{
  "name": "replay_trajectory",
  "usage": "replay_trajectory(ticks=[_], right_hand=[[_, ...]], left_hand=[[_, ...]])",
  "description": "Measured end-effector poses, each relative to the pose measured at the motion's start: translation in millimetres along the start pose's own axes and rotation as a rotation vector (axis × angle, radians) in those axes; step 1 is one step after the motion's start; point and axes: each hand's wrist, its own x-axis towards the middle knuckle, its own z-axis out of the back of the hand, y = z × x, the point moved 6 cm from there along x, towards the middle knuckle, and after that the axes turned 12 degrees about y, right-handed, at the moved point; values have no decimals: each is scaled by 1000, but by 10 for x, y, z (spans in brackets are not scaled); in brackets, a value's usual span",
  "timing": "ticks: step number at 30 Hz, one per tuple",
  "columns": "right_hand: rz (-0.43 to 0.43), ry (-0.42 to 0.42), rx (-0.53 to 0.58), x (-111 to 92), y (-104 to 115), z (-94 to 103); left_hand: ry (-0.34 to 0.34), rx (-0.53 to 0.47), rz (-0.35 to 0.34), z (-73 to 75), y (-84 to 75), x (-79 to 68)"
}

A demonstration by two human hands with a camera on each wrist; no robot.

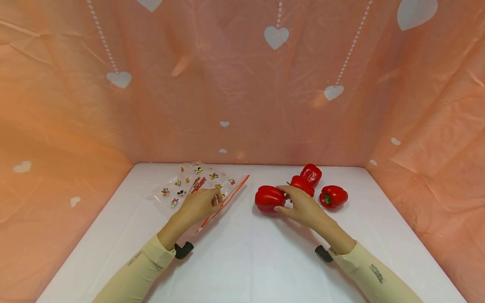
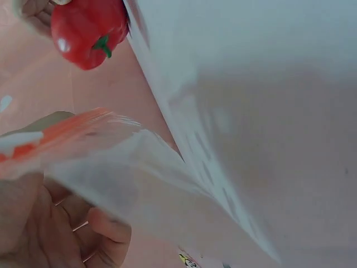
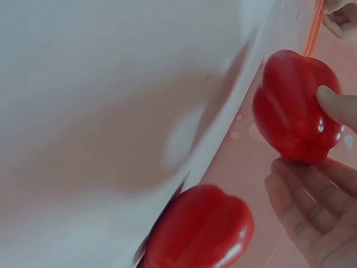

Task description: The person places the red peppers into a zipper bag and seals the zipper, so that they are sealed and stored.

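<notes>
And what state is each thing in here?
Left hand: holding bag by its orange edge
Right hand: gripping the left pepper
Bag: spread out; open or sealed, unclear
Left pepper: uncut where visible
Right pepper: on its side, stem showing
Middle pepper: partly hidden by right hand
Back pepper: resting on table

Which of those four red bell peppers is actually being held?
The leftmost red bell pepper in the head view, nearest the printed plastic bag. The right grip holds it; the other three lie farther right, unheld.
</notes>
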Motion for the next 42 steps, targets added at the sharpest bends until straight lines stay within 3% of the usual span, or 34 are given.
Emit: replay_trajectory(ticks=[17,35,42], right_hand=[[136,-45,155,234,313,-144],[144,-86,260,397,554,-205],[127,-83,258,398,521,-239]], left_hand=[[5,-42,28,-63,3,40],[-62,-18,-12,-62,-32,41],[-97,-19,-16,-24,4,54]])
